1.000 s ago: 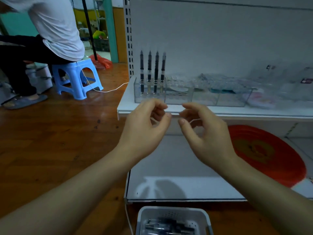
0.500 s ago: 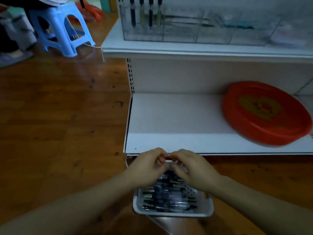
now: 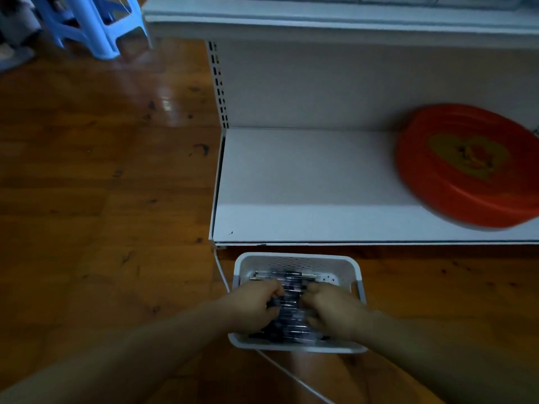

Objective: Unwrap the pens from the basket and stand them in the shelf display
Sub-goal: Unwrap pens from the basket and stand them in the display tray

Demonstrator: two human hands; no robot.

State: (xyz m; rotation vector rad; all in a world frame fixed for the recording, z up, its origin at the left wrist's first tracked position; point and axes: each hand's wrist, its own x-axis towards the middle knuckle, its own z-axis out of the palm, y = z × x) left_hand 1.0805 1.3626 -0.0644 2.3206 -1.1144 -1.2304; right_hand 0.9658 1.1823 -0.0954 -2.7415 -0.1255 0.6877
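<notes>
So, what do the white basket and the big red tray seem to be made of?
The basket looks like matte white moulded plastic: rounded corners and rows of small punched holes in its wall. The red tray on the lower shelf seems glossy plastic, with smooth ridged rims, though lacquered metal is possible.

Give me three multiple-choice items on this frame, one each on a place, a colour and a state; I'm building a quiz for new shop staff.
1. Where does the white basket stand?
A. on the wooden floor in front of the bottom shelf
B. on the bottom shelf
C. on the blue stool

2. What colour is the round tray on the bottom shelf?
A. green
B. red
C. white

3. What are the two hands doing?
A. resting on the floor
B. holding the tray
C. reaching into the basket among the pens

Answers: 1 A, wood floor shows all round the basket. 2 B, the tray is red with a yellowish centre. 3 C, left hand and right hand are both inside the rim; any grip is blurred.
</notes>
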